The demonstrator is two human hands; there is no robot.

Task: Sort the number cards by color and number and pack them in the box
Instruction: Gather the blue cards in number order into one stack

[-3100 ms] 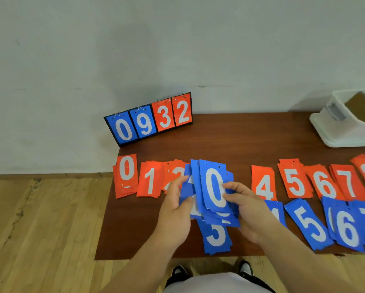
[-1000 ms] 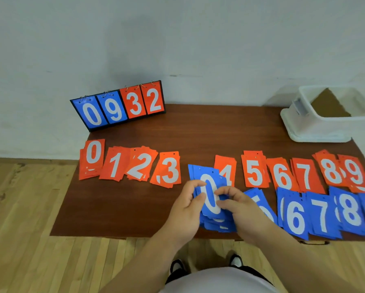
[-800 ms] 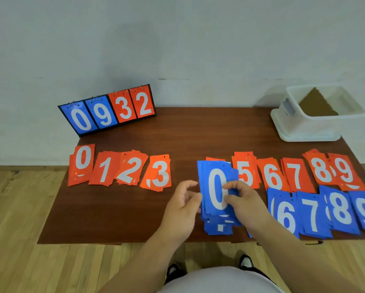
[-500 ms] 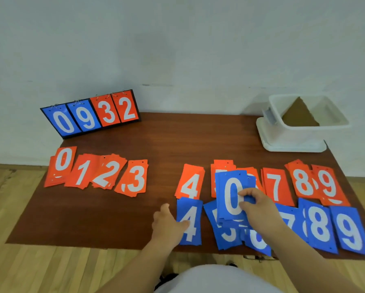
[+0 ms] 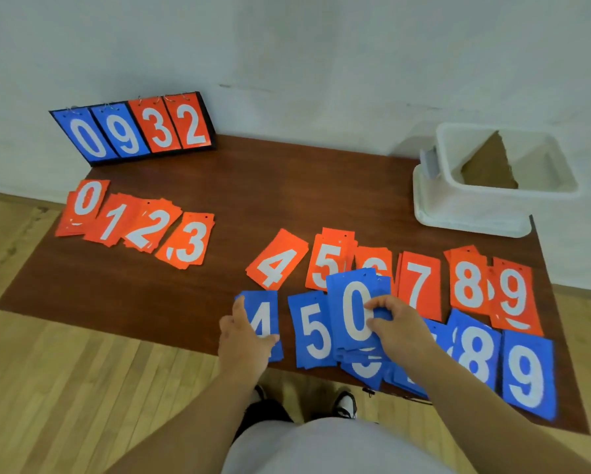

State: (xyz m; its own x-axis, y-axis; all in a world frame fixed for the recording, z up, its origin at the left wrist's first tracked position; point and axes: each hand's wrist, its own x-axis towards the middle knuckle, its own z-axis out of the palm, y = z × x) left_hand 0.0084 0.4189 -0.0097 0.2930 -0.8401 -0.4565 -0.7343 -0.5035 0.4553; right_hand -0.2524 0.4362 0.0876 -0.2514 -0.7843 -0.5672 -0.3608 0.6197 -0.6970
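Orange number cards lie in piles across the brown table (image 5: 253, 186): 0 to 3 (image 5: 140, 224) on the left, 4 to 9 (image 5: 420, 278) on the right. Blue piles lie along the near edge. My right hand (image 5: 398, 328) grips a stack of blue cards with a 0 on top (image 5: 354, 311), held over the blue 5 (image 5: 313, 331) and the cards to its right. My left hand (image 5: 243, 340) rests with straight fingers on the blue 4 pile (image 5: 263, 313). Blue 8 (image 5: 475, 354) and 9 (image 5: 526, 374) lie at the right.
A white plastic box (image 5: 492, 203) with brown cardboard inside stands at the back right corner. A flip scoreboard (image 5: 133, 130) reading 0932 leans against the wall at the back left. Wooden floor surrounds the table, and my shoes show below its near edge.
The left hand let go of the blue stack and settled on the blue 4 pile. The right hand carried the stack to the right. The camera view shifted.
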